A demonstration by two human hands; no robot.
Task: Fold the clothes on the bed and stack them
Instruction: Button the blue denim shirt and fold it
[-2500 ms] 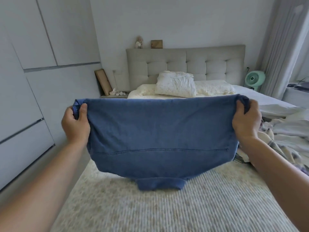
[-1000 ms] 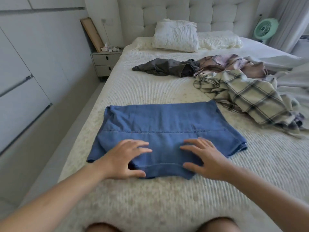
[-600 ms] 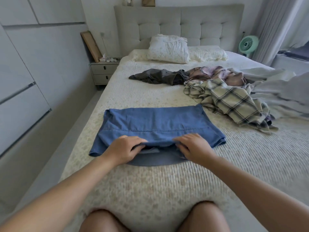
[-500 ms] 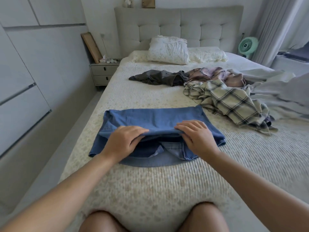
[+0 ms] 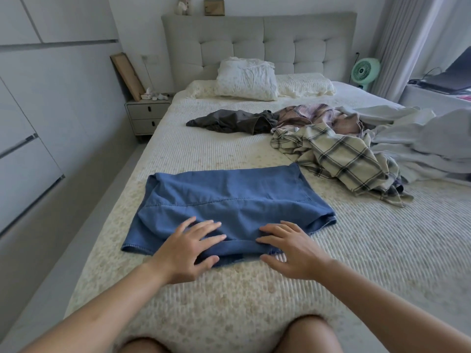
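Nearest to us, our two knees showed at the bottom edge, and our forearms reached forward over the bed [image 5: 369, 250]. Our left hand [image 5: 187, 250] and right hand [image 5: 290, 248] lay flat with fingers spread and straight, pressing the near hem of the blue garment [image 5: 229, 200]; neither grip was closed on any cloth. The garment lay directly ahead of both hands, its long axis running left to right across us, so each hand was about equally near to its own side edge. We judged that the next fold would bring one side toward the other. Beyond it, on the right, lay the plaid shirt [image 5: 341, 159], and further the dark garment [image 5: 234, 122], both unfolded and well apart from the blue one.
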